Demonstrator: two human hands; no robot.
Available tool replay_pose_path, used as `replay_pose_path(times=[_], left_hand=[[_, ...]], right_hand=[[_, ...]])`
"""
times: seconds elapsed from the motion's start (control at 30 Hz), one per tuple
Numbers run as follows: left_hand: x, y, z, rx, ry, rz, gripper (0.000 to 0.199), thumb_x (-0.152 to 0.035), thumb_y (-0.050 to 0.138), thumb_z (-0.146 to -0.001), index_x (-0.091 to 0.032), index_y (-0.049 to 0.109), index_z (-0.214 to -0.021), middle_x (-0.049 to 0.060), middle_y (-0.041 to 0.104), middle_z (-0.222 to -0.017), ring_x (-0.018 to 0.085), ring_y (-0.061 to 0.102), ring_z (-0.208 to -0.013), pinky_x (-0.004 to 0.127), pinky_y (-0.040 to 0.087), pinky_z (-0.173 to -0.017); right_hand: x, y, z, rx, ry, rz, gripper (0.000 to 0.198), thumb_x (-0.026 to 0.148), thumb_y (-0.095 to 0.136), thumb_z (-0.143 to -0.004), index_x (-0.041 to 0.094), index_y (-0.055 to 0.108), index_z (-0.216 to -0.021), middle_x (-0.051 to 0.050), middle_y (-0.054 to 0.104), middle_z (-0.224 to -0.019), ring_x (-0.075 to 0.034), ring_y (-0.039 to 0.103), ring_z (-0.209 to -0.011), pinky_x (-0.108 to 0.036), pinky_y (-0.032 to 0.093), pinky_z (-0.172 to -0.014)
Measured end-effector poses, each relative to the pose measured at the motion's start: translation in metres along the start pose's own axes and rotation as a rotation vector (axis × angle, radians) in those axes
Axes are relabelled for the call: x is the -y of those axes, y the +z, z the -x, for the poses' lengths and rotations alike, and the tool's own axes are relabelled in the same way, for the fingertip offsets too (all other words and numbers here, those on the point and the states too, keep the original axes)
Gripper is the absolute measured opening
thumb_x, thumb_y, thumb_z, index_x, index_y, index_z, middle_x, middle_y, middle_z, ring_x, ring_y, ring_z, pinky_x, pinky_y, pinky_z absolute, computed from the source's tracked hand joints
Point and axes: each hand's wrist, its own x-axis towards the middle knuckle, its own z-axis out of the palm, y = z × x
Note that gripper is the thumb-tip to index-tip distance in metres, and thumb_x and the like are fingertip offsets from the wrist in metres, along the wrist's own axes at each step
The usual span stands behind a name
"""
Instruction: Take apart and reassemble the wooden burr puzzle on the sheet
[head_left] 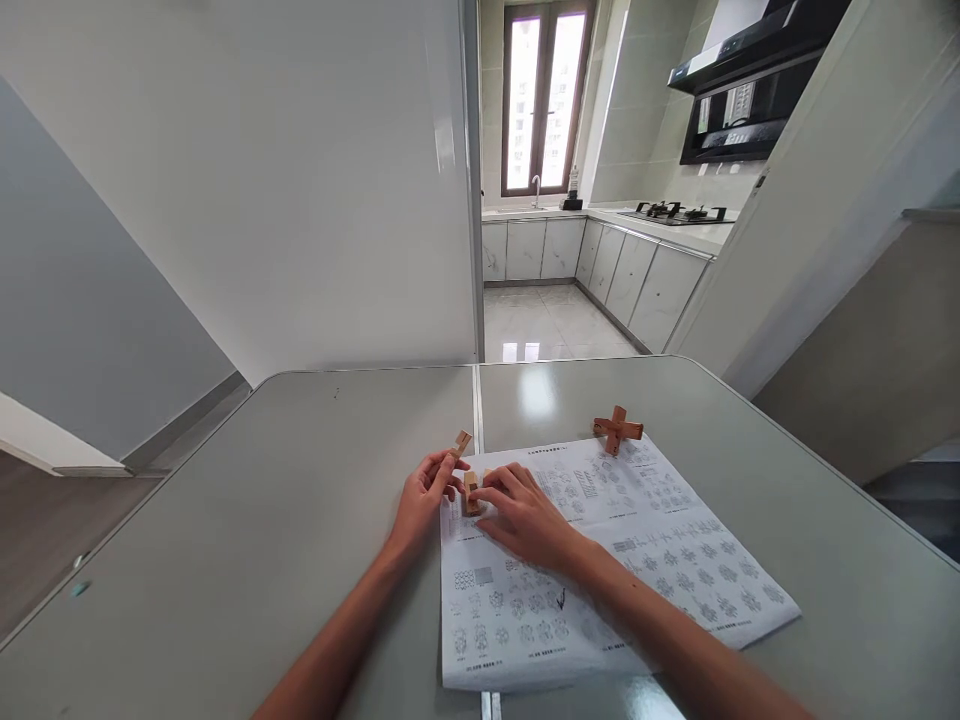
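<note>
Between the thumb and fingers of my left hand (425, 495) is a light notched wooden puzzle piece (462, 443), its upper end sticking out. Just right of it, other wooden puzzle pieces (472, 497) stand on the printed instruction sheet (540, 625). My right hand (525, 515) rests over the sheet with its fingers bent against these pieces; its fingertips partly hide them, and how firmly it grips is hard to see. A darker cross-shaped wooden puzzle (618, 430) sits at the sheet's far edge, apart from both hands.
The grey table (337, 560) has a seam down its middle and rounded far corners. A small greenish bit (80, 589) lies near its left edge. Beyond stand a white wall (300, 180) and a kitchen with a counter (637, 235).
</note>
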Motion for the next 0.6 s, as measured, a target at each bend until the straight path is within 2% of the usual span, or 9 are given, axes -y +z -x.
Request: replay_pose_path(times=[0.2,0.43,0.5,0.6], left_hand=[[0.001,0.0,0.0,0.01,0.003,-0.019,0.042,-0.056,0.063,-0.092,-0.018,0.068,-0.108,0.008,0.074,-0.105,0.013,0.062,-0.068,0.026,0.047,-0.064],[0.001,0.001,0.0,0.021,0.009,-0.04,0.041,-0.055,0.06,-0.093,-0.017,0.067,-0.108,0.008,0.073,-0.107,0.014,0.061,-0.069,0.026,0.047,-0.064],[-0.001,0.001,0.001,0.011,0.009,-0.041,0.042,-0.055,0.06,-0.093,-0.017,0.066,-0.109,0.008,0.073,-0.106,0.014,0.061,-0.07,0.027,0.047,-0.066],[-0.004,0.0,0.002,-0.012,0.037,-0.043,0.042,-0.055,0.06,-0.094,-0.017,0.067,-0.11,0.008,0.072,-0.106,0.015,0.061,-0.072,0.027,0.047,-0.068]], right_hand=[[0.0,0.004,-0.003,-0.013,-0.022,0.001,0.02,0.018,0.069,-0.094,0.024,0.063,-0.112,-0.008,0.068,-0.115,-0.027,0.058,-0.108,-0.044,0.049,-0.094],[0.002,0.008,-0.004,-0.029,-0.001,-0.073,0.01,0.015,0.062,-0.097,0.023,0.063,-0.103,-0.006,0.072,-0.102,-0.026,0.061,-0.101,-0.043,0.047,-0.091],[0.004,0.005,-0.006,-0.05,0.064,-0.204,0.011,0.016,0.063,-0.096,0.023,0.064,-0.103,-0.005,0.071,-0.103,-0.023,0.062,-0.097,-0.041,0.048,-0.089],[0.007,-0.005,-0.009,-0.07,0.251,-0.577,0.012,0.025,0.065,-0.095,0.024,0.064,-0.107,-0.004,0.07,-0.1,-0.019,0.063,-0.084,-0.035,0.051,-0.077]])
